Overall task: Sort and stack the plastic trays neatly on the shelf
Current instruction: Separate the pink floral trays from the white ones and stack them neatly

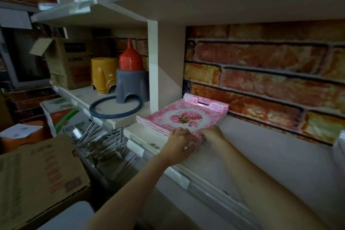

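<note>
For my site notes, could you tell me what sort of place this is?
Probably a housewares shop or its stockroom: nested pink floral trays on a white shelf, stacked plastic stools alongside, and cardboard cartons of stock below.

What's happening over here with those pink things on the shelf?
A person is tidying a stack of pink flowered trays on a white shelf against a brick-patterned wall. Both hands are at the stack's near edge: the left hand grips the near corner, the right hand rests on the edge beside it. Several trays already lie nested flat. The next bay holds a red funnel and stools.
</note>
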A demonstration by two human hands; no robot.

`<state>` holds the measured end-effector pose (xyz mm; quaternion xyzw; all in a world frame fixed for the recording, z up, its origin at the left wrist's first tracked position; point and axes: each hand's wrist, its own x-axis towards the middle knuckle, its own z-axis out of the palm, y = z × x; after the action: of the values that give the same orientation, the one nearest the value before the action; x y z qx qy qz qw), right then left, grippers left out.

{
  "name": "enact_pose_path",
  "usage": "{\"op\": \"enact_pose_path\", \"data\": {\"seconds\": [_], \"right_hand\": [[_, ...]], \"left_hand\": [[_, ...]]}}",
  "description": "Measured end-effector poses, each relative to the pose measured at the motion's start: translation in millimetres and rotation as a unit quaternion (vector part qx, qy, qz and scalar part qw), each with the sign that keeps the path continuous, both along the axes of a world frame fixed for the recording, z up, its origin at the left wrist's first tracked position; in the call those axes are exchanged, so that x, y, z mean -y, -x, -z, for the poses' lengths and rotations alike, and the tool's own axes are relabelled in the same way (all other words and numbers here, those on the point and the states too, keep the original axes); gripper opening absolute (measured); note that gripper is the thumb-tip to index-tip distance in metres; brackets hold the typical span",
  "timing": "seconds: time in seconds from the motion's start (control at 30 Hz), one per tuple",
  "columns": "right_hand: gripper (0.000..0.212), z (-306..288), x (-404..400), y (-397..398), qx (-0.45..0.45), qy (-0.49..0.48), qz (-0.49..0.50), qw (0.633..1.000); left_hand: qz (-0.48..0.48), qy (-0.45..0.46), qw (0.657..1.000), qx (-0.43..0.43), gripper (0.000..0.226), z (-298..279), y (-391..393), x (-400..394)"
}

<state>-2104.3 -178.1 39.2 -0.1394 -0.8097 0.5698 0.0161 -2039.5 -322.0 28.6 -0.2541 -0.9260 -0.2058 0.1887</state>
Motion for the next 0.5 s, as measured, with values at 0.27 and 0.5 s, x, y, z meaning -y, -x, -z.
{"op": "enact_pose_path", "data": {"seconds": [0.27, 0.5], "right_hand": [[0.044, -1, 3, 26, -0.009, 0.018, -0.049, 0.999], [0.051, -14, -5, 7, -0.027, 0.018, -0.138, 0.99]], "left_hand": [[-0.029, 0.01, 0.999, 0.025, 0.041, -4, 19, -1], [-0.078, 0.03, 0.994, 0.064, 0.023, -14, 21, -9]]}}
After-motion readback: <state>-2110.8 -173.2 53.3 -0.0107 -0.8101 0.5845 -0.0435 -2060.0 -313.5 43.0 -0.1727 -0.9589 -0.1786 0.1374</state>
